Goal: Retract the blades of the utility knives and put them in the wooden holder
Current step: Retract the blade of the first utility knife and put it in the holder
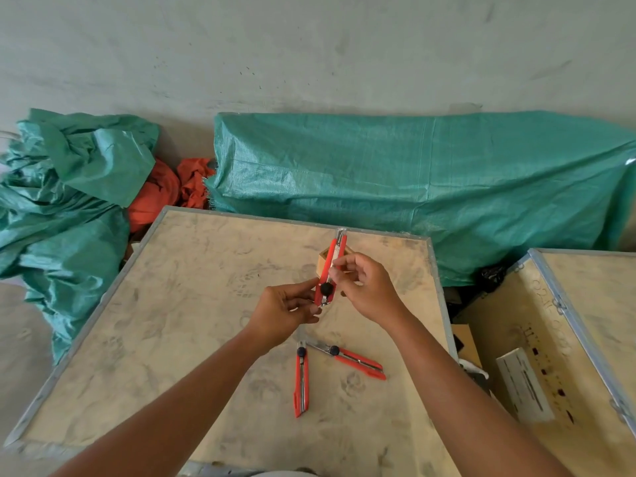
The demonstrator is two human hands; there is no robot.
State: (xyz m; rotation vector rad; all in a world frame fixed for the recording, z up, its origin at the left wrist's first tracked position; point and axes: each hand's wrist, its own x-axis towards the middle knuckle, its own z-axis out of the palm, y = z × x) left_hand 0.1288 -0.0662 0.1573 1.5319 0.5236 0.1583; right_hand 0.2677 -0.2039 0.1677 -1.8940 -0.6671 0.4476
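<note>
crate lid (172,321) carries two red knives (301,383) lying near its front; wooden holder (323,261) stands further back; left hand (289,311) and right hand (364,287) both pinch a third knife (330,266), raised before the holder

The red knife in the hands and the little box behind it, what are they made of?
The held utility knife looks like glossy red plastic around a shiny metal strip, probably steel, with a black knob, likely plastic. The wooden holder looks like pale bare wood: matte and tan, though mostly hidden. Both the left hand and the right hand grip the knife.
</note>
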